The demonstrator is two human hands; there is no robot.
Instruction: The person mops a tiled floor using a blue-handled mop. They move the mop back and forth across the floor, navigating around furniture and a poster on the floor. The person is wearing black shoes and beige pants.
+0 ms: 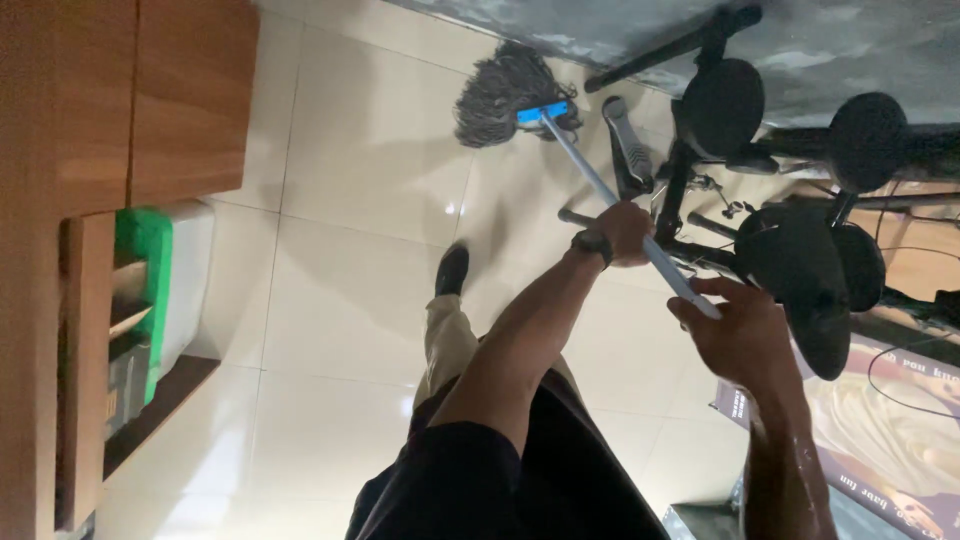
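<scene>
A grey string mop head [503,92] with a blue clamp [541,110] rests on the pale tiled floor [350,300] near the wall. Its silver handle [590,175] runs back toward me. My left hand [625,230], with a dark wristwatch, is closed around the handle midway along. My right hand [738,325] grips the handle's near end. My leg in beige trousers and a black shoe [451,270] stands on the tiles below the mop.
An electronic drum kit with black round pads [722,105] and a kick pedal [627,145] stands to the right of the mop. A wooden cabinet [130,100] with a green and white box [160,290] on a shelf fills the left. A printed poster [880,440] lies lower right.
</scene>
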